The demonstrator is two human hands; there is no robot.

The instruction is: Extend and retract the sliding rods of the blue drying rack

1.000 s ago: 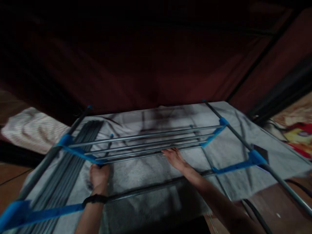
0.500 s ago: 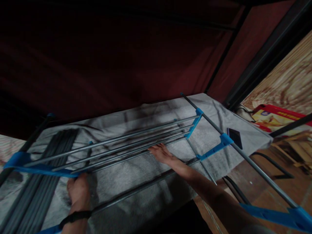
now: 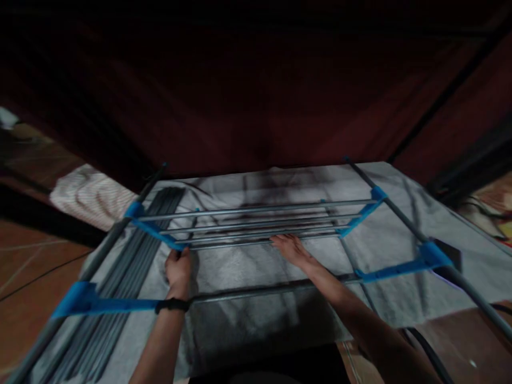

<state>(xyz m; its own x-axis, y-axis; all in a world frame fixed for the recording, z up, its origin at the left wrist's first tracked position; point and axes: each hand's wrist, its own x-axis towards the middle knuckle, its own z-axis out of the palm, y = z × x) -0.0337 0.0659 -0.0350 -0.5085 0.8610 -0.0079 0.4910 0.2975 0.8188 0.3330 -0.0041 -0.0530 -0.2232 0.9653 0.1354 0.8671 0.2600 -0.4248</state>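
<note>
A rack frame of grey metal tubes and blue plastic brackets stands over a grey cloth. My left hand point(image 3: 178, 269), with a dark band on the wrist, is closed around the near end of the left blue bracket point(image 3: 154, 230), where the nearest thin tube meets it. Farther right, my right hand point(image 3: 292, 249) has its fingers closed over the nearest thin tube point(image 3: 232, 244); its thumb is hidden. Several thin tubes run parallel from the left bracket to the right blue bracket point(image 3: 362, 216). A thicker crossbar point(image 3: 256, 292) passes below my right forearm.
A bundle of loose grey tubes point(image 3: 120, 298) lies on the grey cloth point(image 3: 236, 266) at the left. A dark phone point(image 3: 450, 256) rests at the right behind a side pole point(image 3: 408, 221). A dark red panel point(image 3: 256, 106) rises behind; striped fabric point(image 3: 86, 194) lies at far left.
The view has swung left, so the rack's left side and the floor beyond now show. Both hands keep their places on the rack.
</note>
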